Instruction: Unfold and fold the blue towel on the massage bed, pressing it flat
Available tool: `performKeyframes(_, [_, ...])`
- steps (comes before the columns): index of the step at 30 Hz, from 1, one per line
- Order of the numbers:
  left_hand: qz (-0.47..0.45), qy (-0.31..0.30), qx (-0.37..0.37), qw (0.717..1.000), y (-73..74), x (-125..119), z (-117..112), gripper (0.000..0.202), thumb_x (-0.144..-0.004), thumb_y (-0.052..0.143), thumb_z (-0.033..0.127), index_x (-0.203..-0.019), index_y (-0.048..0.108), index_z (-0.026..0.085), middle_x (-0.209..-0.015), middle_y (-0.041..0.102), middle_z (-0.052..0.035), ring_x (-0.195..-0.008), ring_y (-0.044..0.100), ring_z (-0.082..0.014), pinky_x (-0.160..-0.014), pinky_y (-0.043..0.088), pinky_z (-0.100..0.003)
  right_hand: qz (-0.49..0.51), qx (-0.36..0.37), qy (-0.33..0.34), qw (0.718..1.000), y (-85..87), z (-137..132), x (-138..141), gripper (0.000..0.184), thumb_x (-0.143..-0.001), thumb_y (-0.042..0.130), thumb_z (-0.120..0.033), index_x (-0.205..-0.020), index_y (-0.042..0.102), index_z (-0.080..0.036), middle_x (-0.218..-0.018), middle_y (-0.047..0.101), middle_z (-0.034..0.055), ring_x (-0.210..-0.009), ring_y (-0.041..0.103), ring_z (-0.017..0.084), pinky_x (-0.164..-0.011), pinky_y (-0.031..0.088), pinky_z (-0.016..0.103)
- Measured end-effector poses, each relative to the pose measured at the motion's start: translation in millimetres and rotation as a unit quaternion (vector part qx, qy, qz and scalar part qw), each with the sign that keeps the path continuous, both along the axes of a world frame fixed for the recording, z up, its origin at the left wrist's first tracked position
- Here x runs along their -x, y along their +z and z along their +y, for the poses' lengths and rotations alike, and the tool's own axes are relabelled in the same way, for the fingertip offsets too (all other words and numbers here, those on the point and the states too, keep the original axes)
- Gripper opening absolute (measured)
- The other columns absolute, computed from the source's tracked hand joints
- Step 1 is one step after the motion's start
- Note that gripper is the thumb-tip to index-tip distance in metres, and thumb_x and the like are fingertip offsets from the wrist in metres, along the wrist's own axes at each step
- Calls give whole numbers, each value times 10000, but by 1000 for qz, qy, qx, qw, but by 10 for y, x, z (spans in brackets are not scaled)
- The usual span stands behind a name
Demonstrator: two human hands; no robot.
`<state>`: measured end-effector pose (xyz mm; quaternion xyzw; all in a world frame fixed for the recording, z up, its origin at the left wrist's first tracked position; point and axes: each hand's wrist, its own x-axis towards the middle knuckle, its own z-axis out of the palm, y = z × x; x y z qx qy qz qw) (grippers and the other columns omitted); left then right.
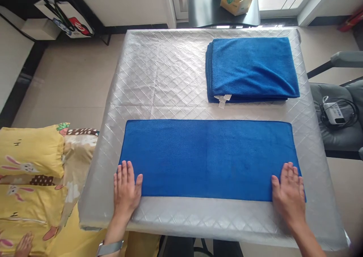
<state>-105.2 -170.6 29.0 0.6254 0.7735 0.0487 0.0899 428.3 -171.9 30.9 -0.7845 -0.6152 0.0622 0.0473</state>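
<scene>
A blue towel (207, 158) lies spread flat in a wide rectangle across the near half of the table. My left hand (126, 191) rests flat on its near left corner, fingers together and stretched out, thumb apart. On the near right corner lies my right hand (289, 192), palm down with the fingers stretched out. Neither hand grips the cloth. Behind the spread towel, at the far right, sits a stack of folded blue towels (252, 66) with white labels (223, 100) sticking out at its near left corner.
A silver quilted cover (167, 71) drapes the table. Beyond it stands a dark chair (195, 7) with a yellow packet (236, 0). At right, a grey armchair (326, 136) holds a white device with a cable. Yellow pillows (31, 147) and another person's hand (24, 245) are at left.
</scene>
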Motion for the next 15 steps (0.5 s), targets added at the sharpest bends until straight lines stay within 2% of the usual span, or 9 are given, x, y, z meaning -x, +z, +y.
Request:
performKeyframes(3, [-6, 16, 3, 1000, -13, 61, 0, 725, -1050, 264, 508, -1650, 29, 176, -1727, 91, -141, -1593, 51, -319, -1277, 125, -607, 11, 3, -15, 1000, -35, -29, -233, 715, -1039, 221, -464, -1655, 99, -122, -1715, 157, 148, -1575, 171, 319, -1265, 202, 596])
performKeyframes(6, [-8, 13, 5, 1000, 11, 61, 5, 734, -1044, 268, 508, -1649, 0, 191, -1730, 60, -119, -1589, 61, -335, -1275, 135, -621, 14, 4, -13, 1000, -40, -30, -287, 721, -1036, 212, -469, -1658, 73, -132, -1719, 144, 137, -1573, 170, 322, -1267, 205, 601])
performKeyframes(8, [-3, 8, -3, 1000, 64, 45, 12, 739, -1034, 281, 511, -1643, -59, 263, -1732, -7, -48, -1586, 65, -344, -1276, 135, -636, 10, 2, -10, 1000, -1, -29, -255, 716, -1032, 209, -453, -1662, 17, -171, -1724, 119, 105, -1571, 164, 311, -1278, 198, 588])
performKeyframes(10, [5, 14, -26, 1000, 143, -36, 24, 747, -1020, 297, 513, -1619, -124, 363, -1716, -92, 61, -1586, 49, -339, -1290, 109, -631, 0, -16, -8, 1000, 76, -28, -153, 706, -1027, 216, -426, -1658, -50, -256, -1724, 73, 32, -1565, 156, 290, -1293, 187, 561])
performKeyframes(12, [1, 19, -48, 999, 224, -244, 44, 749, -1011, 301, 495, -1596, -162, 423, -1691, -140, 141, -1586, 29, -319, -1306, 83, -598, 1, -43, 3, 999, 168, -20, 56, 708, -1021, 241, -403, -1642, -94, -349, -1709, 24, -58, -1556, 154, 284, -1299, 187, 547])
performKeyframes(13, [-9, 12, -50, 999, 256, -408, 56, 751, -1011, 302, 477, -1594, -169, 426, -1688, -142, 150, -1586, 28, -306, -1311, 84, -581, 10, -54, 15, 998, 210, -10, 211, 714, -1020, 261, -391, -1635, -102, -383, -1701, 11, -90, -1553, 161, 286, -1300, 192, 548])
performKeyframes(15, [-36, -33, -34, 998, 288, -841, 83, 758, -1018, 312, 443, -1614, -151, 374, -1708, -100, 97, -1585, 50, -283, -1313, 111, -557, 42, -61, 62, 995, 263, 25, 610, 733, -1021, 308, -357, -1634, -91, -400, -1698, 27, -97, -1551, 188, 287, -1298, 210, 557])
